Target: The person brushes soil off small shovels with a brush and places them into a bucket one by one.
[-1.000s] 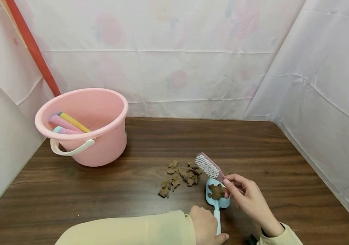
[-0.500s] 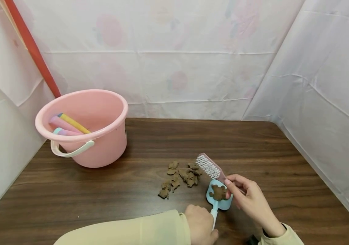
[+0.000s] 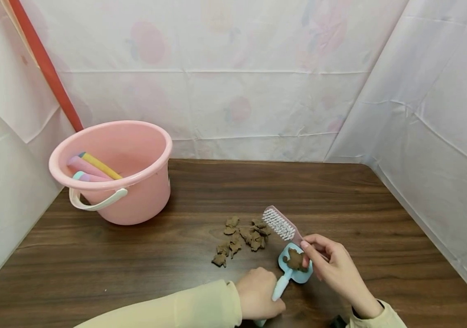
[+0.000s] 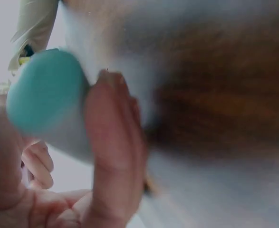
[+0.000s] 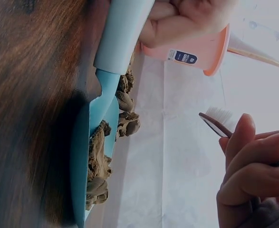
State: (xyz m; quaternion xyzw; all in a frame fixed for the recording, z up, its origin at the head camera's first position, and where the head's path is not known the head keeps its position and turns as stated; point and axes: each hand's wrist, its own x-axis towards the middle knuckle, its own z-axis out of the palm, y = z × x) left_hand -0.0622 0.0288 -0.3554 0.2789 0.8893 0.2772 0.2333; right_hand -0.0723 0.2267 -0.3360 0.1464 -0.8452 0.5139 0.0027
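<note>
My left hand (image 3: 260, 294) grips the handle of a light blue shovel (image 3: 305, 276) at the lower middle of the head view. In the left wrist view its fingers curl round the teal handle end (image 4: 46, 92). Brown crumbly clumps (image 5: 97, 166) lie in the shovel's blade, which sits close over the table in the right wrist view. Above and beside the blade, my right hand (image 3: 337, 269) pinches a pinkish brush (image 3: 278, 224), its white bristles facing up and left. More brown flakes (image 3: 254, 234) are scattered on the table left of the brush head.
A pink bucket (image 3: 145, 200) with a white handle stands at the left back, several pastel sticks (image 3: 100, 166) inside it. A red pole (image 3: 51, 77) leans behind. White sheeting (image 3: 237, 91) walls the brown wooden table (image 3: 340, 191) on the back and sides.
My left hand has shifted left and slightly up, swinging the shovel's handle to a slant. The blade has moved a little right and down. The right hand and brush have barely moved.
</note>
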